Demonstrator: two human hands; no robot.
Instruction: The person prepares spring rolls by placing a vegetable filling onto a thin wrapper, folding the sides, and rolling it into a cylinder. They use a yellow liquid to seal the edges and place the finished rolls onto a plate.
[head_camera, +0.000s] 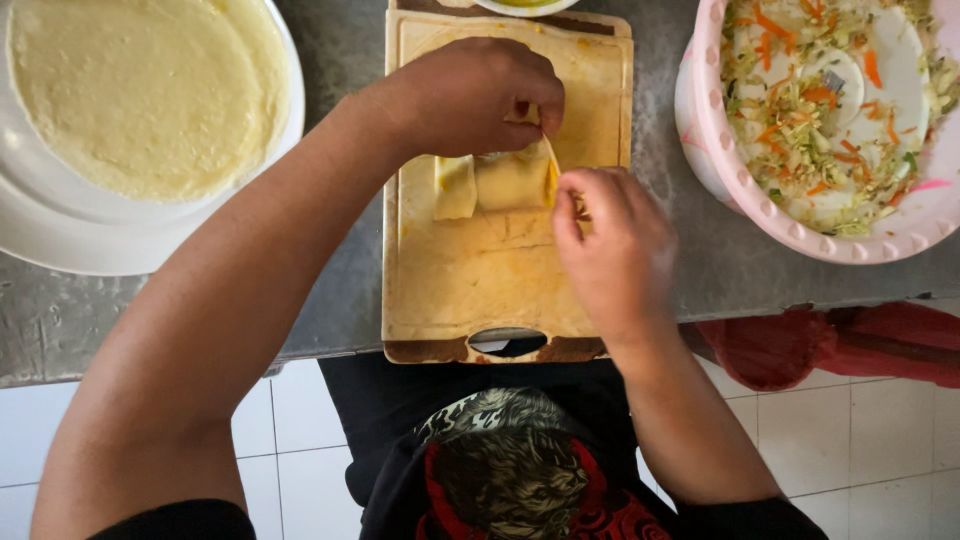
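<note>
While the left hand (480, 95) pinches the upper flap of the pale wrapper roll (500, 182), the right hand (610, 235) grips its right end w/ fingertips closed. Roll lies approx. at centre of the wooden cutting board (480, 290), which overhangs the counter's near edge. Plate of flat wrappers (150, 95): far-left corner. Pink bowl of shredded veg (830, 110): far-right corner.

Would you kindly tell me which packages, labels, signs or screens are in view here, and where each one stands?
None: no package, label, sign or screen shows.
Nearest to one: printed picture on the person's black shirt, bottom centre, grey and red, below the cutting board.
</note>
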